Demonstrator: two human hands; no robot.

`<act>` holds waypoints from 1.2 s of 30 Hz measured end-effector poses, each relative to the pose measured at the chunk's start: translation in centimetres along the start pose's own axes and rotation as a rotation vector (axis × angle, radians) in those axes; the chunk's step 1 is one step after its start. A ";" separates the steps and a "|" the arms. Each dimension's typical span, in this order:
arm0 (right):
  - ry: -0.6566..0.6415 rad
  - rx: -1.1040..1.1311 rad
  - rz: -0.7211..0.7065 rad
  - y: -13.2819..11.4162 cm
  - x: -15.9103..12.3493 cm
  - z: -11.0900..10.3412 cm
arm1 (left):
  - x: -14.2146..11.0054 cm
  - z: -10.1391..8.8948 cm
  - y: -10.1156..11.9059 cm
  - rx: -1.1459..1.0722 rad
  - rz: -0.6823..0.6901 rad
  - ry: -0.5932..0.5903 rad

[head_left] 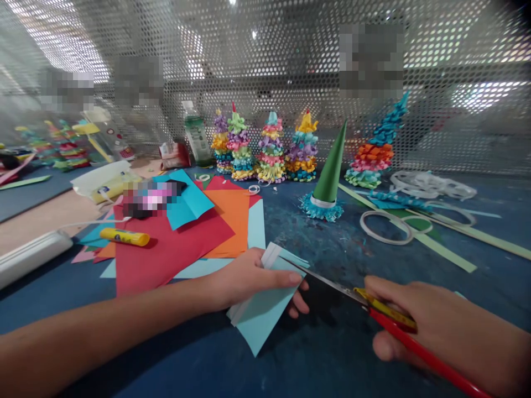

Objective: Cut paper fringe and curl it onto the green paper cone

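Observation:
My left hand (pixel 265 279) grips a folded piece of light blue paper (pixel 263 315), thumb on top and fingers curled beneath. A white strip runs along the paper's upper left edge, and narrow cut strips show at its top right end. My right hand (pixel 431 320) is closed around the red and yellow handles of a pair of scissors (pixel 398 326). The blades reach left to the paper's cut end, beside my left thumb. Beyond my hands stands a green paper cone (pixel 332 166) with a blue fringe round its base.
Several fringed paper trees (pixel 271 149) stand along a perforated metal screen (pixel 265 66). At left lie red paper (pixel 178 237), orange paper (pixel 232 221), a yellow glue stick (pixel 124 237) and a white power strip (pixel 37 257). Tape rolls (pixel 385 241) and pale green strips (pixel 448 253) lie at right.

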State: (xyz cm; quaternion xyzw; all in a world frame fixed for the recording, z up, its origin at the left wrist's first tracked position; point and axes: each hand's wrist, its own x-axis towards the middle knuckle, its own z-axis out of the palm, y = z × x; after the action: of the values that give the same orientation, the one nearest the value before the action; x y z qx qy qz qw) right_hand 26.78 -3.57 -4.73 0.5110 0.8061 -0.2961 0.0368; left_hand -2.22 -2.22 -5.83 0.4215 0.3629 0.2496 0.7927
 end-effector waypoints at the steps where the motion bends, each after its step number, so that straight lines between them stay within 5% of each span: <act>1: -0.001 0.001 -0.019 0.4 -0.2 0.2 | 0.0 -0.1 -0.1 0.005 0.002 -0.002; 15: 0.020 -0.066 0.000 1.4 -1.8 -0.8 | -0.3 0.5 0.3 0.014 0.001 0.116; 36: 0.047 -0.082 0.103 1.7 -0.9 -0.1 | -0.2 0.3 0.2 0.021 0.012 0.124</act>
State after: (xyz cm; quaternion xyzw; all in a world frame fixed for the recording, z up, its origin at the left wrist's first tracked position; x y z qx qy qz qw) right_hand 28.70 -3.75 -5.01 0.5567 0.7908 -0.2484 0.0543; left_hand -2.07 -2.39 -5.47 0.4158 0.4117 0.2760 0.7625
